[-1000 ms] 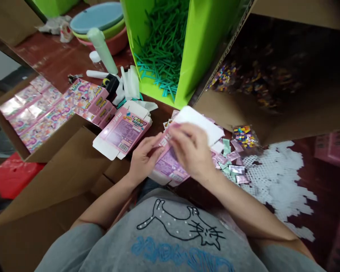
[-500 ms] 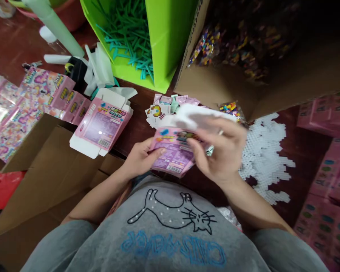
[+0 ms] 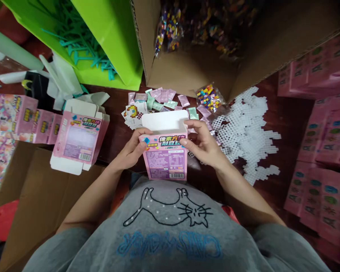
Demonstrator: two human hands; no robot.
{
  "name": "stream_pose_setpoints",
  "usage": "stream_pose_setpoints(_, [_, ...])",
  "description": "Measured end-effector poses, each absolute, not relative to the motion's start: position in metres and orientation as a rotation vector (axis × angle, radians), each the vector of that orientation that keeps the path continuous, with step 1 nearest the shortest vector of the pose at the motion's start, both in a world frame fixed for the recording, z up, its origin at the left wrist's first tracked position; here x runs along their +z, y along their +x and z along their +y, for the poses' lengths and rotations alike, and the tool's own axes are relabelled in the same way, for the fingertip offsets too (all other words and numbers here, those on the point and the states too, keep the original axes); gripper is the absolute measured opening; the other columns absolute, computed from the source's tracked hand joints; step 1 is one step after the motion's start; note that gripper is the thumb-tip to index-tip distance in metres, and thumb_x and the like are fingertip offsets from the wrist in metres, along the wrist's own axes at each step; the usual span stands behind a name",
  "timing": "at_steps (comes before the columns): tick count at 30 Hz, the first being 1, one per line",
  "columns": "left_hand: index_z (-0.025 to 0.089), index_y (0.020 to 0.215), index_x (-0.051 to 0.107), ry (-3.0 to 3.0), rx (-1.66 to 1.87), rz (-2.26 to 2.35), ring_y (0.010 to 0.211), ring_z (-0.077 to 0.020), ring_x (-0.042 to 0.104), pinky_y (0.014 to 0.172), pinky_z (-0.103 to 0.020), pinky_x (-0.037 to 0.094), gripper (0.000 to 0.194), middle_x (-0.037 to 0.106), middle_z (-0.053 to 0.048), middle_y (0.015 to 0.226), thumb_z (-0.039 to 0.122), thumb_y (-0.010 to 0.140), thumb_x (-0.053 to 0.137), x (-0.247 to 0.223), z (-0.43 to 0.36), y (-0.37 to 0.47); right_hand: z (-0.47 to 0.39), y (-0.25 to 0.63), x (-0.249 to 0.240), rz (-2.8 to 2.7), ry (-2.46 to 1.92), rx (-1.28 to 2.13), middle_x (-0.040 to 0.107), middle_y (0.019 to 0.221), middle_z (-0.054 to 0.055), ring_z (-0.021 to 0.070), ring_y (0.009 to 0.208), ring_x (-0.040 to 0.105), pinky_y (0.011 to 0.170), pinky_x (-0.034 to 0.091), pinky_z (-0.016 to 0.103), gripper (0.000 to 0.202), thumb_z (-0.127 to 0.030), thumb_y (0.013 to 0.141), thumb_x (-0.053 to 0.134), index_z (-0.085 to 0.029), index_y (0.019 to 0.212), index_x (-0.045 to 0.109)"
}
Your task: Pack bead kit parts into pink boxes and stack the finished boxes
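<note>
A pink and purple printed box is held upright in front of my shirt, its white top flap raised at the back. My left hand grips its upper left corner between thumb and fingers. At the upper right corner, my right hand pinches the box the same way. Just behind the box lie printed cards and small pink and green packets. A clear bag of colourful beads rests behind my right hand. White grid pieces are piled to its right.
Another pink box with open flaps lies at left, near stacked boxes. A green bin and a large cardboard box stand at the back. Pink packages line the right side; an open carton sits at lower left.
The held box now stands straighter, with its printed face towards me. My right hand has come down from the flap to the box's upper right corner. The camera view has shifted.
</note>
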State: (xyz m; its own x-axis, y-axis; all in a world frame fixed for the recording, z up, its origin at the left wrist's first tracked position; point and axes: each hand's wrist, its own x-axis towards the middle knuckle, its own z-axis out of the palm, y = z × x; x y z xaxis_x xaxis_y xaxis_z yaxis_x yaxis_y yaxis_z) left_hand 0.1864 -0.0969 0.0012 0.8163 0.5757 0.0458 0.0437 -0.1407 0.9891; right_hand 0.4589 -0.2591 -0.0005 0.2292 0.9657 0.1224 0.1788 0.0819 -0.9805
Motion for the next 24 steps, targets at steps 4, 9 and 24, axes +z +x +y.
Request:
stream_pose_setpoints(4, [0.028,0.121,0.076,1.827,0.625,0.671,0.128,-0.0259,0.073,0.112,-0.045,0.062,0.047,0.075,-0.010,0.134,0.066,0.116,0.050,0.008,-0.100,0.197,-0.255,0.466,0.002,-1.382,-1.406,0.651,0.078,0.121,0.002,0.0201,0.112,0.076,0.094,0.067,0.038,0.021,-0.036,0.108,0.076,-0.034,0.129,0.076])
stream_pose_setpoints(9, [0.029,0.133,0.066,1.632,0.708,0.741,0.102,-0.0189,0.079,0.091,-0.035,0.067,0.040,0.080,-0.004,0.114,0.058,0.107,0.076,0.007,-0.099,0.208,-0.254,0.463,-0.002,-1.259,-1.375,0.505,0.078,0.138,0.004,0.0224,0.127,0.076,0.109,0.065,0.047,0.040,-0.029,0.107,0.076,-0.037,0.146,0.072])
stream_pose_setpoints(24, [0.024,0.109,0.075,1.618,0.491,0.625,0.117,-0.0227,0.082,0.097,-0.037,0.069,0.026,0.086,-0.009,0.128,0.047,0.101,0.085,0.036,-0.096,0.216,-0.243,0.455,0.043,-1.135,-1.449,0.776,0.088,0.104,0.000,0.0171,0.093,0.083,0.085,0.070,0.035,0.009,-0.033,0.100,0.087,-0.028,0.096,0.082])
